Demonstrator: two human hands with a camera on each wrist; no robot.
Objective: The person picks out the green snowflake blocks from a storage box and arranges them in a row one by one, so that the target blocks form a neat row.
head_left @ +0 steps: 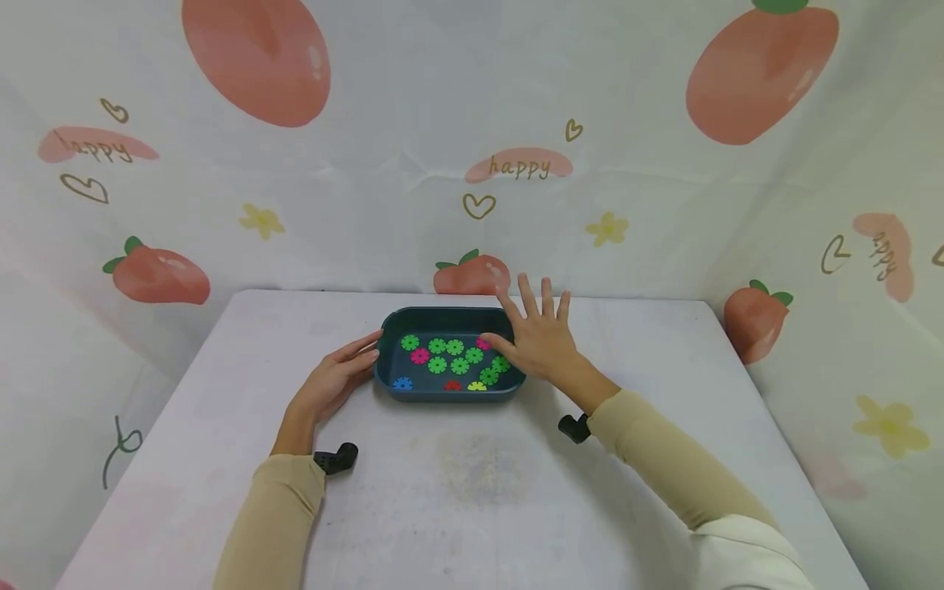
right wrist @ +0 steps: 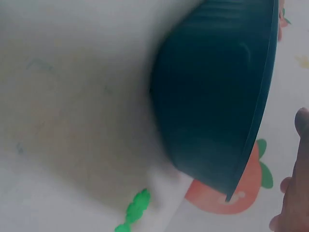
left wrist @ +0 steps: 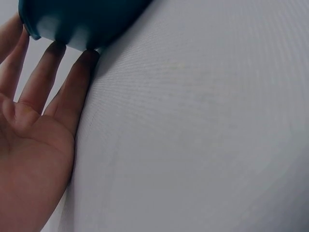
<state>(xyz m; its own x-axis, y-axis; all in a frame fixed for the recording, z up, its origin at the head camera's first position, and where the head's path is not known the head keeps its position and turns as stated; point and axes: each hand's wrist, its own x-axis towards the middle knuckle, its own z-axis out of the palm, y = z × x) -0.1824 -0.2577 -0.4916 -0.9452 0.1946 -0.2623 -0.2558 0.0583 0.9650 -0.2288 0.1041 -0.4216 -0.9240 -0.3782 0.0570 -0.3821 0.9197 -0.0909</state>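
A dark teal rectangular tray sits toward the back of the white table. Inside lie flat notched plastic discs, mostly green, with a pink one, a blue one and a few others. My left hand rests its extended fingertips against the tray's left end; the left wrist view shows these fingers touching its outer wall. Over the right end my right hand is spread wide, holding nothing, its thumb above a pink disc. In the right wrist view, the thumb is apart from the tray rim.
Green notched pieces appear beyond the tray in the right wrist view; the head view does not show them clearly. A fabric backdrop printed with fruit and hearts rises behind the table. Black cameras are strapped to both wrists.
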